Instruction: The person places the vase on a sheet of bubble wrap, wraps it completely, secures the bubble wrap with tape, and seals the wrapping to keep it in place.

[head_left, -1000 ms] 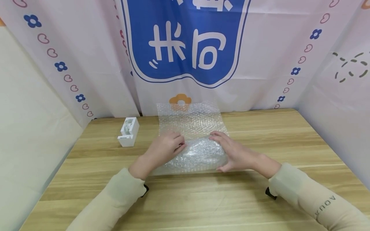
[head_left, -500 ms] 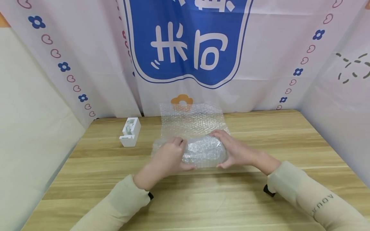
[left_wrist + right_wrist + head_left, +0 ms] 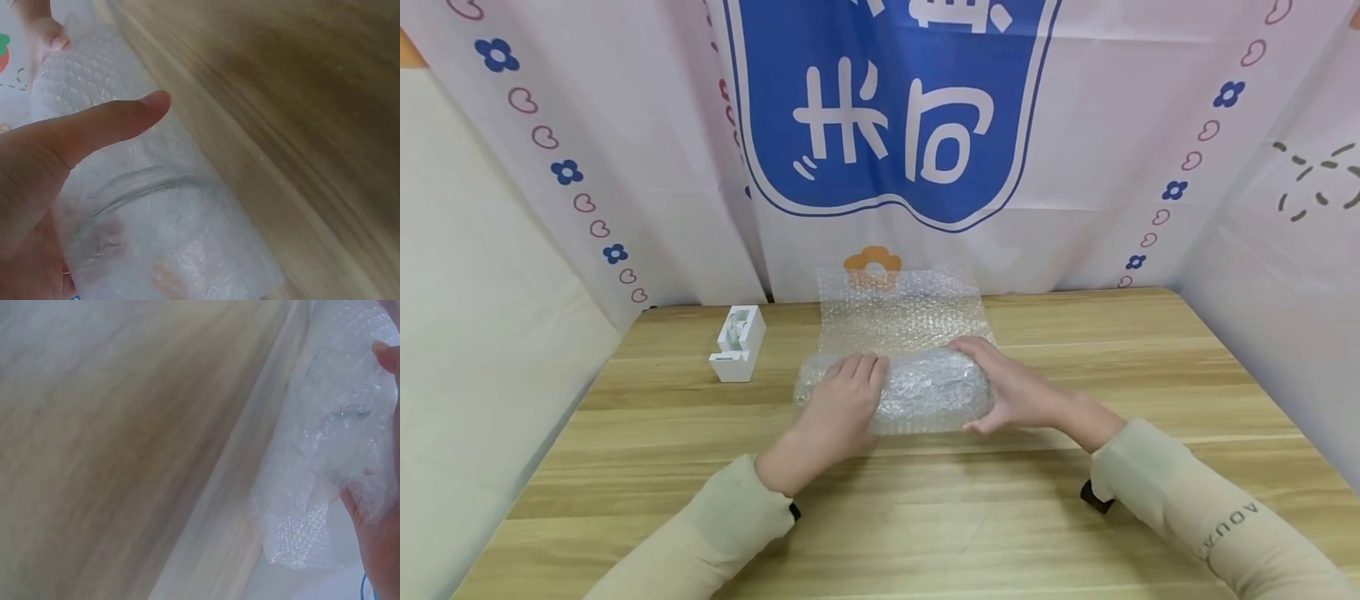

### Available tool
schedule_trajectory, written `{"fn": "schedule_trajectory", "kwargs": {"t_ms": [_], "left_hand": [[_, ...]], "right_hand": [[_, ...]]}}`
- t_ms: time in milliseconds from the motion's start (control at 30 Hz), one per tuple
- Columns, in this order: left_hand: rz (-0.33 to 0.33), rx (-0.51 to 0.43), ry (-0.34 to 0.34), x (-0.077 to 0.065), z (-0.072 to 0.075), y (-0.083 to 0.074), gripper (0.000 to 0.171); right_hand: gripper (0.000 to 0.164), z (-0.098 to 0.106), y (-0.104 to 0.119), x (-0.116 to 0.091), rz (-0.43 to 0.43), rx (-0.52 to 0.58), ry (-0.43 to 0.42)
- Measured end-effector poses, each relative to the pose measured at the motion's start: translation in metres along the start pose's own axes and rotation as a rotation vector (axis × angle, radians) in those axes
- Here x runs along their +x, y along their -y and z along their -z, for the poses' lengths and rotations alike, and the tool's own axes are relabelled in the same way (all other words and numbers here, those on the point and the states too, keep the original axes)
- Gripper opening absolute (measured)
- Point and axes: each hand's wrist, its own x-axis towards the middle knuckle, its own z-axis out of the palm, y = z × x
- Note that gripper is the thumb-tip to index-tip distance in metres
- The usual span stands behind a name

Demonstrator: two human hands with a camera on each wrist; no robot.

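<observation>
A: State the item and its place.

B: A plump roll of clear bubble wrap, lying crosswise at the centre of the frame above a light wood-grain table. A flat, clear sheet of bubble wrap spreads behind it towards the upper centre.

A: Hands?

B: The left hand grips the roll left of centre, fingers bent over the top, thumb along the near side. The right hand clasps the right end between thumb and fingers.

A: Contents?

B: Not identifiable. The left wrist view shows a curved, glassy-looking edge through the film.

A: Handling assessment?

B: Judged soft and springy outside, probably stiff within, and possibly fragile. Weight cannot be told; the wrap itself should be light. The smooth film may slip, and the layers may loosen if one hand lets go.

A: Recommended hold?

B: Both ends, broad and even, thumbs near, fingers far. Avoid hard pressure over that edge.

A: Nearby?

B: A white, box-shaped tape dispenser, left of centre, well apart from both hands.
</observation>
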Motion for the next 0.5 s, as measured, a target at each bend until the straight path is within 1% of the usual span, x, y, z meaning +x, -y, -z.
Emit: {"fn": "schedule_trajectory", "kwargs": {"t_ms": [133,267,400,500], "left_hand": [[-0.015,0.04,-0.023,0.003,-0.0006,0.0003,0.083],[-0.02,0.057,-0.031,0.0047,-0.0009,0.0008,0.075],[-0.017,0.055,-0.028,0.0059,-0.0014,0.0011,0.074],[-0.011,0.046,-0.017,0.0066,-0.0021,0.0011,0.078]], "right_hand": [[0.108,-0.0007,-0.0025,-0.0007,-0.013,0.067,-0.011],[0.107,-0.0007,-0.0038,0.0001,0.003,0.072,-0.016],[0.107,-0.0003,-0.0042,0.0006,-0.001,0.057,-0.015],[0.107,-0.0002,-0.004,0.0003,-0.011,0.058,-0.013]]}}
